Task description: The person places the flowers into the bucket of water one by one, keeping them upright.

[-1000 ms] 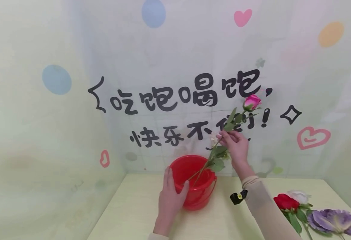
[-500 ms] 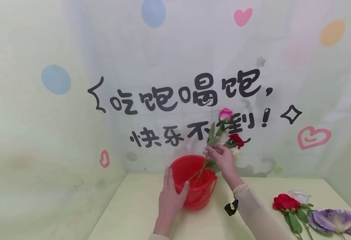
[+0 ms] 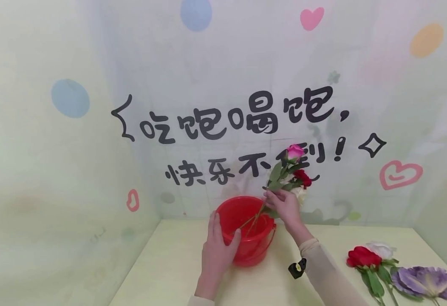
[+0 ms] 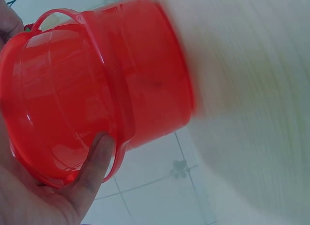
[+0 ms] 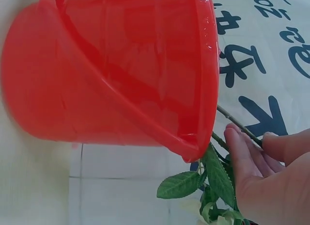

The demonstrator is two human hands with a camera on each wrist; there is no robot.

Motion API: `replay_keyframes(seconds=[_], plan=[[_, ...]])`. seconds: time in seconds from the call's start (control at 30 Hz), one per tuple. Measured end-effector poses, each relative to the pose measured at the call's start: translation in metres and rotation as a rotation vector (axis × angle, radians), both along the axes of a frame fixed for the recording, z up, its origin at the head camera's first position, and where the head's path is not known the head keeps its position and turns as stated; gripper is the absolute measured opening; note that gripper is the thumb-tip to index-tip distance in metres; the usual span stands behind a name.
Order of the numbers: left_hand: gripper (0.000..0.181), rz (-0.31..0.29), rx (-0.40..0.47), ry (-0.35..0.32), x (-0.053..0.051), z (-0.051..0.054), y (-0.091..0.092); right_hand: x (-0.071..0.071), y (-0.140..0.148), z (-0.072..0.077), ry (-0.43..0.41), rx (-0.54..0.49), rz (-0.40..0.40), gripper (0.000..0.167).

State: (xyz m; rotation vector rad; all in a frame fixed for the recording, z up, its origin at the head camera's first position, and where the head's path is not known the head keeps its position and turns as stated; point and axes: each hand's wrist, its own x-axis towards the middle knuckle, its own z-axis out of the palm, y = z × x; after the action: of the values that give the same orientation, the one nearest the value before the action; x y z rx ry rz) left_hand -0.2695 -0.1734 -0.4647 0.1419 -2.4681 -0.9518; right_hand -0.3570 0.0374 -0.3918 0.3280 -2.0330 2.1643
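Observation:
A red plastic bucket (image 3: pixel 250 250) stands on the table, its mouth tilted toward the camera in the head view. My left hand (image 3: pixel 217 257) holds its left side, thumb at the rim; most of those fingers are hidden in the left wrist view. My right hand (image 3: pixel 286 208) pinches the stem of a pink rose (image 3: pixel 295 153) above the bucket's right rim, and the stem (image 5: pixel 238 124) runs into the bucket. Behind that hand, a red flower (image 3: pixel 302 178) and a pale flower (image 3: pixel 299 194) lean out over the rim. Green leaves (image 5: pixel 220 174) hang outside the bucket.
On the table's right side lie a red rose (image 3: pixel 364 256), a white flower (image 3: pixel 381 250) and a purple flower (image 3: pixel 424 281). A printed cloth wall (image 3: pixel 216 51) rises directly behind the table (image 3: pixel 170 263).
My right hand has come left and down with the pink rose, bringing its bloom lower and nearer the bucket. In the last half second it shifted slightly right. My left hand stays on the bucket.

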Motion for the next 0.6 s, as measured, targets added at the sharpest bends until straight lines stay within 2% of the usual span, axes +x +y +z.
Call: replay_keyframes(seconds=[0.13, 0.33, 0.43, 0.6], plan=[[0.103, -0.001, 0.012, -0.006, -0.001, 0.000, 0.000, 0.004, 0.004, 0.001, -0.002, 0.041, 0.015, 0.034], [0.101, 0.010, 0.004, -0.007, 0.000, -0.003, 0.000, 0.012, 0.008, 0.005, -0.014, 0.163, 0.031, 0.031], [0.102, 0.012, 0.004, -0.008, 0.000, -0.002, 0.000, 0.014, 0.013, 0.005, -0.034, 0.196, 0.066, 0.033], [0.102, 0.010, -0.008, 0.003, -0.001, -0.002, 0.000, 0.017, 0.023, 0.006, -0.084, 0.186, 0.152, 0.038]])
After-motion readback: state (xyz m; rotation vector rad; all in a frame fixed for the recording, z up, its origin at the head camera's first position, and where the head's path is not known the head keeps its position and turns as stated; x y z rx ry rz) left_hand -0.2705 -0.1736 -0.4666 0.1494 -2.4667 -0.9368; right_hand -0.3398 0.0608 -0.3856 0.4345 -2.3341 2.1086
